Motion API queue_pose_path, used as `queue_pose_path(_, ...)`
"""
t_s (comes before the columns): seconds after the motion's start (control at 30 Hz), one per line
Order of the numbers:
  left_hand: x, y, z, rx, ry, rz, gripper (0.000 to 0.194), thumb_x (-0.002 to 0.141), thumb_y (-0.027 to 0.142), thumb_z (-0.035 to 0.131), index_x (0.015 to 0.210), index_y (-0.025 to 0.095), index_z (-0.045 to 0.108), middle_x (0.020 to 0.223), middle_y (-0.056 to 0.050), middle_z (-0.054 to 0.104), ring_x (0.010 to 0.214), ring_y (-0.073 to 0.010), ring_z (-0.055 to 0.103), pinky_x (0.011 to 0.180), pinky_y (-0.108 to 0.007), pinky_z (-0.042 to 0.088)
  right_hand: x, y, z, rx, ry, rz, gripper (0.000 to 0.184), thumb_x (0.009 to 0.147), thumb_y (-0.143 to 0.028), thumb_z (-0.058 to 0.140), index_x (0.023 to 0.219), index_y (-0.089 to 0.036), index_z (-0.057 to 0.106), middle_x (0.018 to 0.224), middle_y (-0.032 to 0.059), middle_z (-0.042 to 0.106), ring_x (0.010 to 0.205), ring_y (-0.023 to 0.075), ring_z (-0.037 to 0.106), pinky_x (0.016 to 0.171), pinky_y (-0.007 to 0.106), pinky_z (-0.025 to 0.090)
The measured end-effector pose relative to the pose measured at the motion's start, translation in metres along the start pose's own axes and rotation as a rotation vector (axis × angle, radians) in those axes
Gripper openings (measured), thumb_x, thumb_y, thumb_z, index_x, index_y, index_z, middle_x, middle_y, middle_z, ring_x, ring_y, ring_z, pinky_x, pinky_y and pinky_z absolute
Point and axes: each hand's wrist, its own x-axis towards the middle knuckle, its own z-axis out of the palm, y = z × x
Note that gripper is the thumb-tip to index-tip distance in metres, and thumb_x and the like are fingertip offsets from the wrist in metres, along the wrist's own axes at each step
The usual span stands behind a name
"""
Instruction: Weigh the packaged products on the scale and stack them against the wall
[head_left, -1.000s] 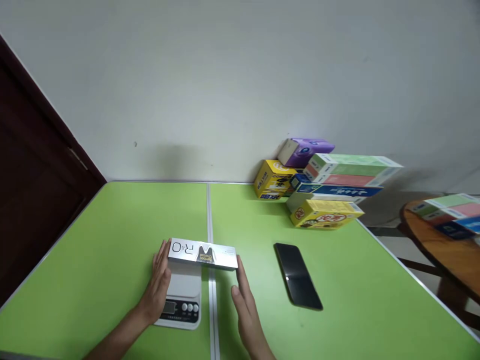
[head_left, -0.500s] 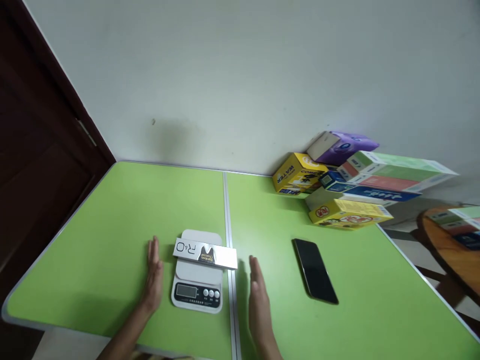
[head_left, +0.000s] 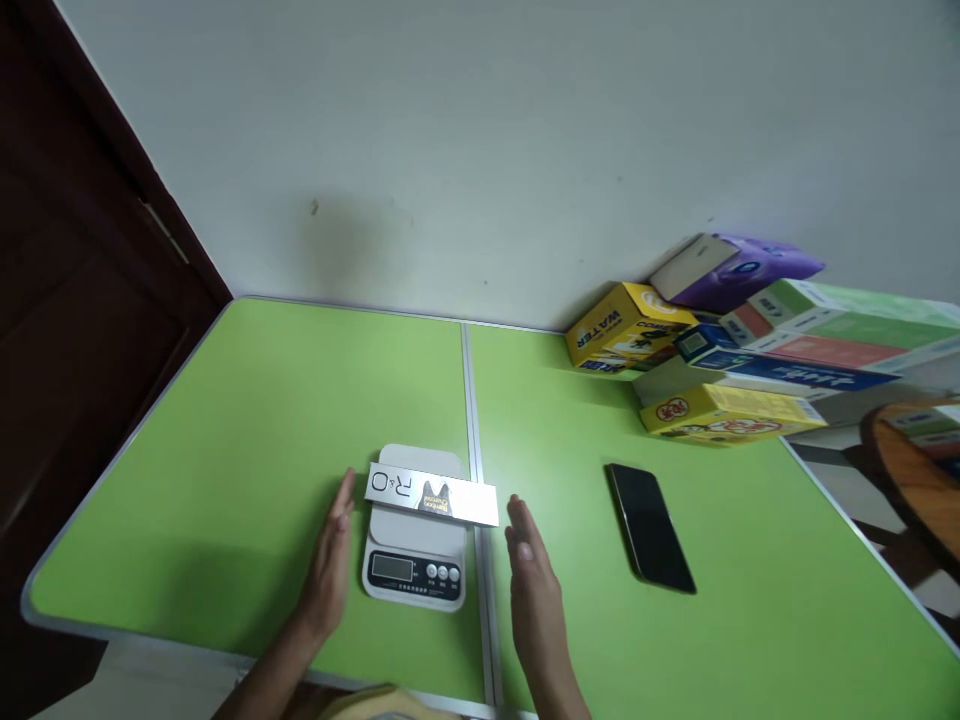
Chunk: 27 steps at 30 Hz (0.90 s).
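A white digital kitchen scale (head_left: pixel 415 585) stands on the green folding table, its display dark. Across its platform lies a silver toothpaste box (head_left: pixel 433 494) marked "Bamboo Charcoal", the right end sticking out past the scale over the table's seam. My left hand (head_left: pixel 328 565) is held edge-on at the left of the scale, fingers stretched out, just short of the box's left end. On the opposite side my right hand (head_left: pixel 534 590) is likewise straight, a small gap from the box's right end. Neither hand holds anything.
A black smartphone (head_left: pixel 651 527) lies right of my right hand. At the back right are a yellow box (head_left: pixel 626 325), a purple tissue pack (head_left: pixel 750 272), stacked green and blue boxes (head_left: pixel 855 320) and another yellow box (head_left: pixel 727 414). A wooden stool (head_left: pixel 889 440) stands beyond the table's edge.
Both hands have come closer to the ends of the toothpaste box, the left hand most clearly. The whole view has shifted slightly; box and scale keep their places on the table.
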Motion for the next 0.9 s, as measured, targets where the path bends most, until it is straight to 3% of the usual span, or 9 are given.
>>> queue_pose_path(0.17, -0.003, 0.015, 0.008, -0.047, -0.124, -0.091, 0.068, 0.087, 0.061, 0.024, 0.145, 0.026, 0.020, 0.152, -0.001, 0.024, 0.138, -0.0230, 0.023, 0.113, -0.041, 0.023, 0.001, -0.011, 0.005, -0.040, -0.082, 0.130, 0.075, 0.076, -0.063, 0.051, 0.140, -0.029, 0.033, 0.152, 0.0013, 0.025, 0.139, 0.0332, 0.022, 0.112, 0.055, 0.019)
queue_pose_path(0.27, 0.020, 0.031, -0.005, 0.011, -0.137, -0.047, 0.066, 0.088, 0.061, 0.022, 0.145, 0.028, 0.020, 0.154, 0.002, 0.016, 0.139, -0.0216, 0.022, 0.114, -0.040, 0.019, 0.024, -0.029, 0.014, -0.011, -0.157, 0.072, 0.072, 0.075, -0.062, 0.054, 0.137, -0.031, 0.038, 0.151, 0.0003, 0.029, 0.138, 0.0328, 0.024, 0.113, 0.053, 0.017)
queue_pose_path(0.4, 0.095, 0.059, -0.031, 0.100, -0.073, 0.074, 0.064, 0.090, 0.058, 0.021, 0.145, 0.025, 0.023, 0.153, 0.000, 0.021, 0.139, -0.0195, 0.023, 0.114, -0.038, 0.018, 0.089, -0.061, 0.062, 0.027, -0.292, -0.038, 0.068, 0.077, -0.058, 0.055, 0.137, -0.029, 0.039, 0.150, -0.0002, 0.030, 0.139, 0.0272, 0.023, 0.114, 0.047, 0.016)
queue_pose_path(0.53, 0.195, 0.083, -0.056, 0.193, 0.034, 0.128, 0.061, 0.091, 0.051, 0.025, 0.141, 0.017, 0.034, 0.149, -0.006, 0.031, 0.138, -0.0187, 0.026, 0.114, -0.035, 0.020, 0.171, -0.084, 0.142, -0.026, -0.321, -0.058, 0.077, 0.074, -0.057, 0.059, 0.139, -0.024, 0.036, 0.150, 0.0043, 0.029, 0.139, 0.0274, 0.022, 0.114, 0.045, 0.018)
queue_pose_path(0.67, 0.278, 0.099, -0.075, 0.211, 0.121, 0.145, 0.058, 0.091, 0.050, 0.028, 0.137, 0.017, 0.040, 0.148, -0.008, 0.033, 0.137, -0.0222, 0.028, 0.112, -0.039, 0.023, 0.242, -0.093, 0.216, -0.041, -0.334, -0.096, 0.071, 0.074, -0.053, 0.058, 0.136, -0.022, 0.041, 0.147, 0.0067, 0.035, 0.137, 0.0298, 0.028, 0.112, 0.047, 0.023)
queue_pose_path(0.77, 0.322, 0.100, -0.085, 0.222, 0.174, 0.150, 0.058, 0.090, 0.050, 0.030, 0.137, 0.018, 0.041, 0.148, -0.008, 0.033, 0.137, -0.0227, 0.026, 0.113, -0.038, 0.021, 0.276, -0.094, 0.253, -0.022, -0.336, -0.140, 0.069, 0.074, -0.051, 0.057, 0.135, -0.021, 0.042, 0.146, 0.0049, 0.037, 0.138, 0.0285, 0.027, 0.113, 0.048, 0.018)
queue_pose_path(0.9, 0.356, 0.087, -0.093, 0.257, 0.213, 0.116, 0.060, 0.089, 0.053, 0.029, 0.137, 0.019, 0.040, 0.149, -0.007, 0.032, 0.138, -0.0216, 0.024, 0.113, -0.036, 0.020, 0.295, -0.090, 0.274, -0.008, -0.346, -0.124, 0.070, 0.073, -0.049, 0.058, 0.134, -0.018, 0.045, 0.145, 0.0071, 0.040, 0.137, 0.0289, 0.029, 0.114, 0.047, 0.017)
